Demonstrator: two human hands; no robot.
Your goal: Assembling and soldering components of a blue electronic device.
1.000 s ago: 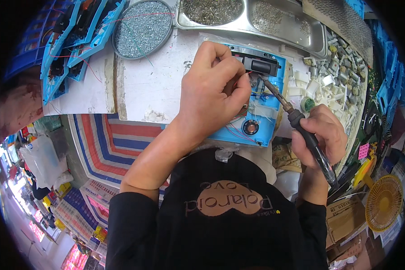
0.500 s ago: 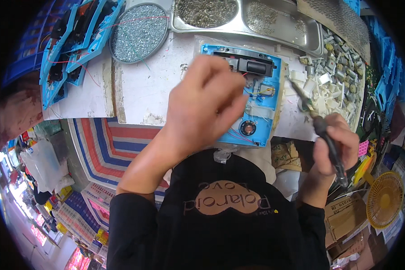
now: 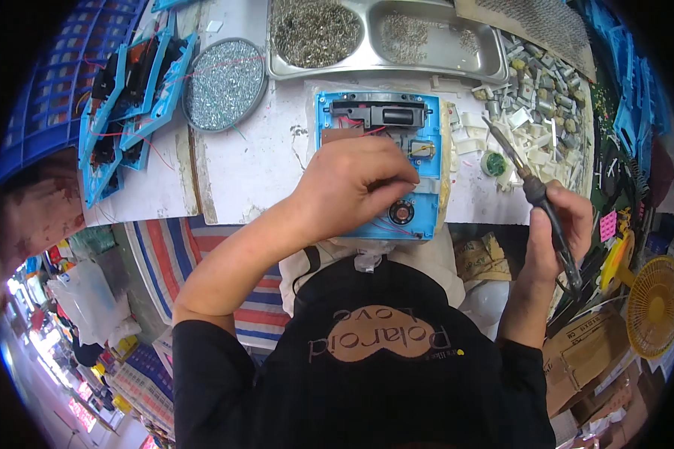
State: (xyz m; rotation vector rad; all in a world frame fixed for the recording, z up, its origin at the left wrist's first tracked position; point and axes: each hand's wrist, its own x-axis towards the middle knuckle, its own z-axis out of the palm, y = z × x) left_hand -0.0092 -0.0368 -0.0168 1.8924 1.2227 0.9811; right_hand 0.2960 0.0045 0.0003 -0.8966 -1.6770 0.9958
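An open blue plastic casing (image 3: 431, 224) lies on the bench in front of me, with a black mechanism (image 3: 401, 116) along its far side. It also holds a small metal component (image 3: 422, 149), thin red wires and a round black part (image 3: 401, 212). My left hand (image 3: 356, 179) is over the casing, thumb and fingertips drawn together; whatever they may pinch is hidden. The hand covers much of the casing's left half, where a brown board (image 3: 341, 135) partly shows. In my right hand (image 3: 558, 232) is a soldering iron (image 3: 533, 191), tip raised away from me, to the right of the casing.
Metal trays (image 3: 457, 66) of small parts and a round dish (image 3: 223, 93) of screws stand at the back. White and grey pieces (image 3: 535, 142) are heaped at right, near a small round green item (image 3: 493, 163). More blue casings (image 3: 131, 112) stack at left.
My left hand has lowered onto the casing and its fingertips have moved slightly right. The soldering iron stays in my right hand. The whole view has shifted a little.
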